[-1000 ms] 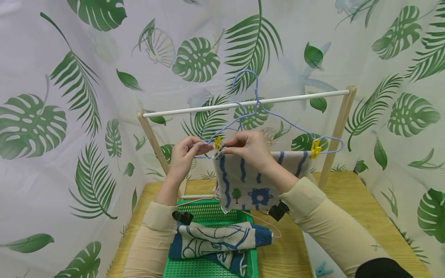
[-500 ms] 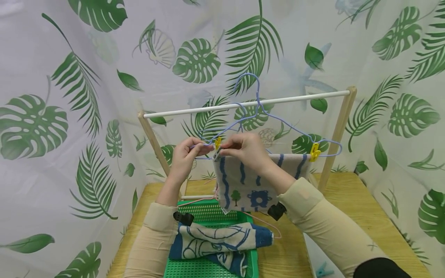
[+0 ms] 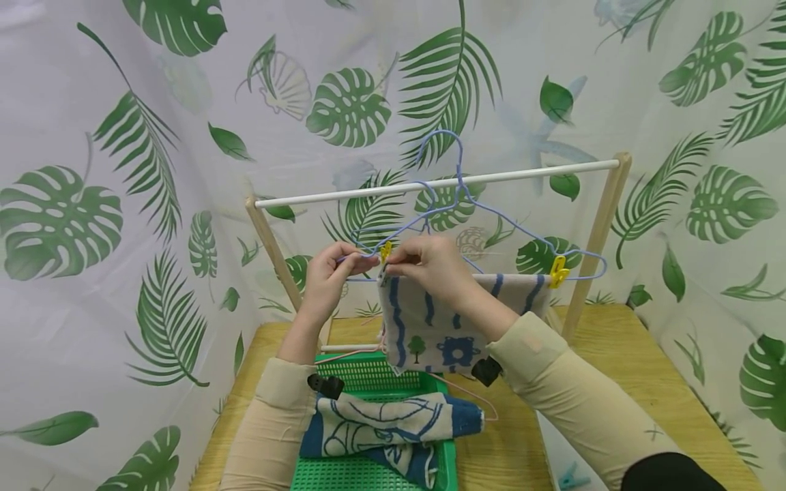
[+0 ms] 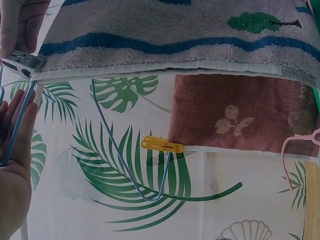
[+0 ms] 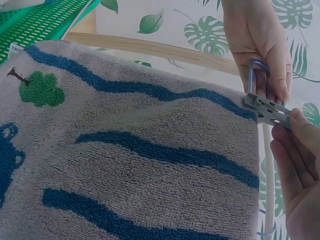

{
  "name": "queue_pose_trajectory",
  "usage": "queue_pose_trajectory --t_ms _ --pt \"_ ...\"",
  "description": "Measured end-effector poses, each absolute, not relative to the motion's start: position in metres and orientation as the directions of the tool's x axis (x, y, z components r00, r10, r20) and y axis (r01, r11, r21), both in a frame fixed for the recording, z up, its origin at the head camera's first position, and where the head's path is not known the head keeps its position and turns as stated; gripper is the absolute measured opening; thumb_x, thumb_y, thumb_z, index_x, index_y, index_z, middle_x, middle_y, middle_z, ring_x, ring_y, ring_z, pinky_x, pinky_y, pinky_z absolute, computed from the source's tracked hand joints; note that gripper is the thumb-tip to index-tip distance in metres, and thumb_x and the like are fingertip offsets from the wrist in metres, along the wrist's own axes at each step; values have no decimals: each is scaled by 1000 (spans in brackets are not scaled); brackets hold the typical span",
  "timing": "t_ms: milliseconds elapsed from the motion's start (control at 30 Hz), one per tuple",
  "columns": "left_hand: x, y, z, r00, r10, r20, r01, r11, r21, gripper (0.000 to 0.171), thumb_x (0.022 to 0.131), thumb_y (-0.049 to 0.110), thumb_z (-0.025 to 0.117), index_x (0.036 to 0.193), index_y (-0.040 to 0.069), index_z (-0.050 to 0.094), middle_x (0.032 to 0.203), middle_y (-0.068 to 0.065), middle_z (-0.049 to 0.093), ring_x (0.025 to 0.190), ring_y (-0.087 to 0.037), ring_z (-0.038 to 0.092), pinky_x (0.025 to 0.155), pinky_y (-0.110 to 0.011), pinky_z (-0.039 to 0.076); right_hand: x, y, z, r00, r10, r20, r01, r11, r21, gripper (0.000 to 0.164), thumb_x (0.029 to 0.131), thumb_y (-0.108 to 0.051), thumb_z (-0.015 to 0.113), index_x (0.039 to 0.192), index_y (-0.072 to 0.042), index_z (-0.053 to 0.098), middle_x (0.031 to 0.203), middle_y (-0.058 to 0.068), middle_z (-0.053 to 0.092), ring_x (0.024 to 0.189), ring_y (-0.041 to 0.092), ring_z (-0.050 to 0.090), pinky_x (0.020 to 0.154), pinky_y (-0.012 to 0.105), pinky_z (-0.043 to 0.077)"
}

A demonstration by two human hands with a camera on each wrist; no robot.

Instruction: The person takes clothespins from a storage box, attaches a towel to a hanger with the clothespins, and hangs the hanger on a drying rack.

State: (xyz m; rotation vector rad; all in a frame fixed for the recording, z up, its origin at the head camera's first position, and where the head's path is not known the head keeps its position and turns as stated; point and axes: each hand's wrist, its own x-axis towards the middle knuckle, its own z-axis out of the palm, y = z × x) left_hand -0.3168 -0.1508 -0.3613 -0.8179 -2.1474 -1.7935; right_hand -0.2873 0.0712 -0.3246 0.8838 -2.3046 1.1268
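Observation:
My left hand grips the left end of a blue wire hanger. A grey towel with blue wavy stripes, a green tree and a blue figure hangs over its lower bar. At the towel's left corner my right hand pinches a grey clothespin between thumb and fingers; its nose sits on the towel edge at the bar. A yellow clothespin clamps the towel's right corner. In the left wrist view, a brown towel hangs behind, with another yellow clothespin on its corner.
A white rail on wooden posts crosses behind the hanger. Below, a green basket stands on the wooden table with a blue-and-white towel in it. A pink hanger lies near; a teal clothespin is front right.
The blue hanger's hook has shifted slightly right and down. My right hand has moved a little left at the clothespin, which now shows less; my left hand keeps its hold.

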Motion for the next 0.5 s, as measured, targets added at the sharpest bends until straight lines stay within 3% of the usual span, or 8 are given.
queue_pose_trajectory --t_ms 500 --pt "-316 -148 -362 -816 250 521 555 89 827 20 111 3 53 108 -13 64 112 -38 73 94 5 76 91 -25 65 -289 66 -329 -683 -377 626 -713 529 -460 11 90 -11 84 98 -3 82 93 10 81 84 23 77 80 35 67"
